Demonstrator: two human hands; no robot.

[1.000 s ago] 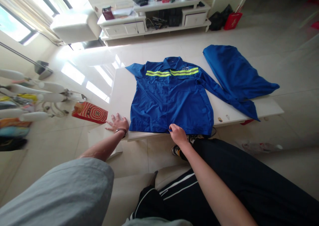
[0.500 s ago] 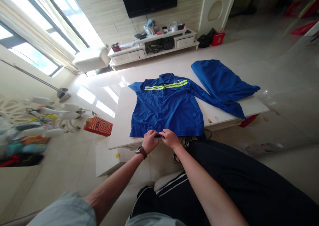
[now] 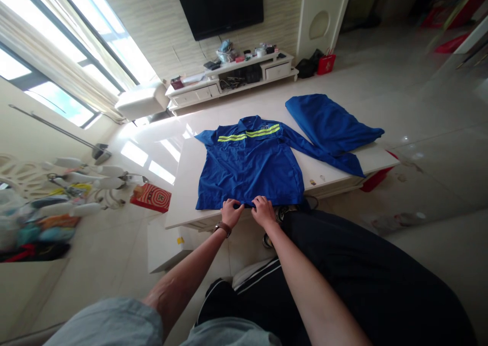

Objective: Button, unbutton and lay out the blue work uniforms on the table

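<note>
A blue work jacket point(image 3: 251, 168) with yellow reflective stripes lies flat, front up, on a low white table point(image 3: 183, 193). Its right sleeve stretches toward blue trousers point(image 3: 328, 125) lying at the table's far right. My left hand point(image 3: 231, 211), with a watch on the wrist, and my right hand point(image 3: 263, 211) sit side by side at the jacket's bottom hem near the front opening. The fingers of both are curled onto the hem fabric, pinching it.
A red patterned bag point(image 3: 150, 197) lies on the floor left of the table. A white stool point(image 3: 163, 244) stands below the table's near left corner. A TV cabinet point(image 3: 229, 76) lines the far wall. A drying rack point(image 3: 76, 183) stands at left. My black-trousered legs fill the foreground.
My left hand moved from the table's bare left edge to the jacket hem beside my right hand. The camera tilted up, showing more of the room.
</note>
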